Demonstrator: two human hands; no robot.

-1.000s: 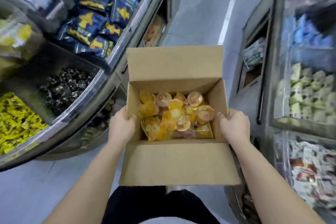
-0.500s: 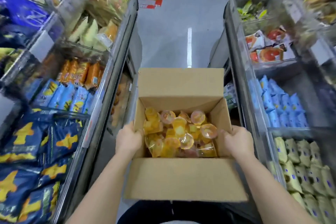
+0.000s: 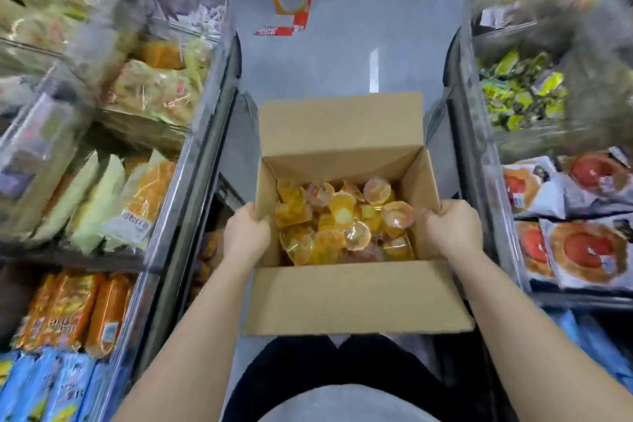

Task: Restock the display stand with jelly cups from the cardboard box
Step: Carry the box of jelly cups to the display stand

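cardboard box (image 3: 356, 298) gripped at both sides by left hand (image 3: 246, 237) and right hand (image 3: 454, 233).

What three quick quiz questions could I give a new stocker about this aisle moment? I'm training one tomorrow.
1. True or false: the cardboard box has its flaps open.
2. Where do the left hand and right hand grip? A) the box's side walls B) the near flap C) a jelly cup
3. Fill in: the jelly cups lie ____ the box.

Key: 1 true; 2 A; 3 inside.
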